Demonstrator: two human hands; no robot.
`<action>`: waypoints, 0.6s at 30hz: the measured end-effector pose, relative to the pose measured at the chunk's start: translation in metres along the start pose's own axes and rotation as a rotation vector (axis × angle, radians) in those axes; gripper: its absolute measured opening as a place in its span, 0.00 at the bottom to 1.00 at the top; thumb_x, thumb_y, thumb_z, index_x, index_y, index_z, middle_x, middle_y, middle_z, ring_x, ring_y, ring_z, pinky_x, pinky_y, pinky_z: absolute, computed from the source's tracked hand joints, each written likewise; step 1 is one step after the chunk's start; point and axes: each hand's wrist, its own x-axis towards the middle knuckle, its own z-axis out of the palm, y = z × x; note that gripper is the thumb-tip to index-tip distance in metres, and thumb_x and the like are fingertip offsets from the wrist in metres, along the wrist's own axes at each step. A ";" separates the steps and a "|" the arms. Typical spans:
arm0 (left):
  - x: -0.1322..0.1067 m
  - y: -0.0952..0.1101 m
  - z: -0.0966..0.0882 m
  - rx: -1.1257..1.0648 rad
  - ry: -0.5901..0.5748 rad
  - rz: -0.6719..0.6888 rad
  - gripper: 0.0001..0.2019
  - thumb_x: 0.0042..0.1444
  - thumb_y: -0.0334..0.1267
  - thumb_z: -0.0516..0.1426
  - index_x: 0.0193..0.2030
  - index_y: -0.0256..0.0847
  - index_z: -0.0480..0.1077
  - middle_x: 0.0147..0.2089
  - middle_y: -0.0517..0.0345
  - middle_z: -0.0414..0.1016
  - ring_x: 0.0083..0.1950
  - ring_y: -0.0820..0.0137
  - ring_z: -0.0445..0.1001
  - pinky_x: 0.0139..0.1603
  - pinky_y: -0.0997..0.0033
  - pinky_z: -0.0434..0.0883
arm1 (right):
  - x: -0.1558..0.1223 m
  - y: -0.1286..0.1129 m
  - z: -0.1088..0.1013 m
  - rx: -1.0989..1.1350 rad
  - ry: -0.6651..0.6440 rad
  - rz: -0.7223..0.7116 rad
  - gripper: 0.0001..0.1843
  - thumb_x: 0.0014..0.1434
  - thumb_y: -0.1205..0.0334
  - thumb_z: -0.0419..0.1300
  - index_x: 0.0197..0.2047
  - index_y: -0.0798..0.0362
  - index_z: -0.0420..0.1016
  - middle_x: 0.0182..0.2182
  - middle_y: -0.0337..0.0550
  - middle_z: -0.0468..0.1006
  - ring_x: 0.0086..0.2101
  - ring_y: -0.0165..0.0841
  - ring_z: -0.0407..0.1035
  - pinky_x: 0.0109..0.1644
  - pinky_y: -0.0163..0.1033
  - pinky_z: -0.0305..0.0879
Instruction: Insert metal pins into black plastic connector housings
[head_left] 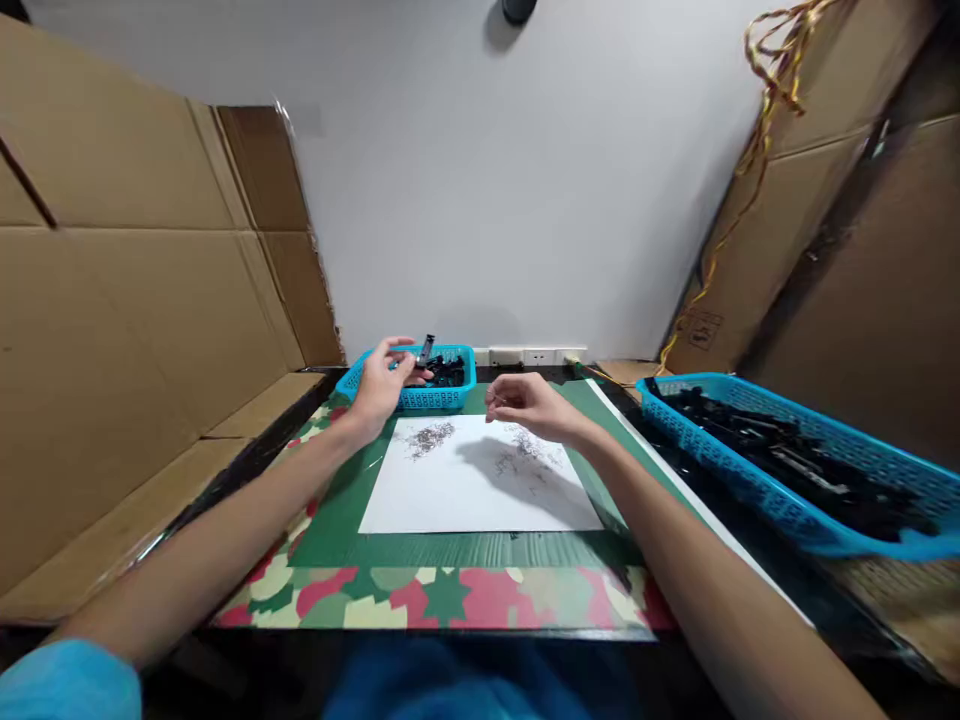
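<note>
My left hand is closed on a small black plastic part, which it holds tilted over the blue basket at the back. More black parts lie inside that basket. Above the white sheet, my right hand is closed with its fingertips pinched together; whatever is between them is too small to make out. Two scattered heaps of tiny dark pieces lie on the sheet: a left heap and a right heap, the latter partly under my right hand's shadow.
A long blue basket full of black parts stands at the right. The sheet rests on a green mat with a patterned border. Cardboard panels flank both sides. Power sockets line the wall; a twisted yellow cable hangs at right.
</note>
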 end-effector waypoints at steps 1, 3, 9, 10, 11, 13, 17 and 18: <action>-0.013 -0.003 0.004 -0.015 -0.017 -0.029 0.16 0.64 0.41 0.65 0.57 0.42 0.72 0.44 0.57 0.72 0.36 0.70 0.82 0.45 0.64 0.80 | 0.000 -0.001 0.000 -0.019 0.020 0.009 0.08 0.60 0.59 0.72 0.41 0.52 0.80 0.33 0.45 0.85 0.38 0.37 0.81 0.40 0.40 0.70; -0.035 -0.009 0.012 -0.059 -0.050 -0.097 0.17 0.63 0.40 0.66 0.56 0.41 0.74 0.45 0.56 0.73 0.37 0.69 0.82 0.45 0.64 0.80 | 0.001 -0.004 0.001 -0.054 0.053 0.019 0.09 0.59 0.57 0.73 0.39 0.52 0.82 0.32 0.44 0.84 0.36 0.37 0.80 0.38 0.41 0.70; -0.071 -0.016 0.020 -0.284 -0.153 -0.392 0.17 0.55 0.33 0.68 0.52 0.38 0.80 0.40 0.54 0.78 0.40 0.70 0.78 0.45 0.70 0.73 | 0.002 -0.007 0.009 -0.105 0.089 0.010 0.11 0.59 0.53 0.74 0.36 0.52 0.87 0.35 0.47 0.86 0.35 0.38 0.78 0.40 0.44 0.73; -0.073 -0.016 0.020 -0.307 -0.150 -0.412 0.16 0.54 0.32 0.69 0.50 0.37 0.80 0.39 0.54 0.78 0.39 0.71 0.76 0.44 0.70 0.72 | 0.002 -0.007 0.011 -0.099 0.076 0.010 0.10 0.59 0.53 0.73 0.38 0.52 0.88 0.36 0.48 0.86 0.36 0.38 0.79 0.41 0.44 0.74; -0.075 -0.017 0.020 -0.316 -0.149 -0.420 0.15 0.54 0.33 0.69 0.48 0.36 0.81 0.39 0.53 0.78 0.38 0.72 0.75 0.44 0.70 0.71 | 0.002 -0.007 0.013 -0.096 0.063 0.013 0.10 0.60 0.54 0.73 0.39 0.51 0.88 0.37 0.48 0.87 0.37 0.39 0.79 0.43 0.45 0.74; -0.077 -0.019 0.021 -0.315 -0.149 -0.418 0.12 0.53 0.35 0.70 0.45 0.35 0.82 0.39 0.53 0.78 0.38 0.72 0.73 0.44 0.70 0.69 | 0.003 -0.006 0.017 -0.101 0.047 0.025 0.10 0.61 0.55 0.72 0.40 0.51 0.88 0.38 0.48 0.87 0.39 0.39 0.80 0.44 0.45 0.75; -0.082 -0.017 0.025 -0.299 -0.139 -0.395 0.15 0.50 0.39 0.75 0.40 0.34 0.81 0.38 0.54 0.78 0.38 0.72 0.71 0.44 0.69 0.66 | 0.003 -0.005 0.022 -0.093 0.063 0.054 0.09 0.61 0.56 0.72 0.41 0.52 0.88 0.38 0.48 0.87 0.39 0.39 0.80 0.44 0.44 0.75; -0.082 -0.016 0.026 -0.297 -0.132 -0.389 0.16 0.48 0.40 0.75 0.40 0.35 0.80 0.38 0.54 0.78 0.38 0.72 0.70 0.43 0.69 0.65 | 0.002 -0.005 0.023 -0.086 0.069 0.055 0.09 0.61 0.56 0.71 0.41 0.52 0.87 0.38 0.48 0.87 0.39 0.39 0.80 0.44 0.43 0.74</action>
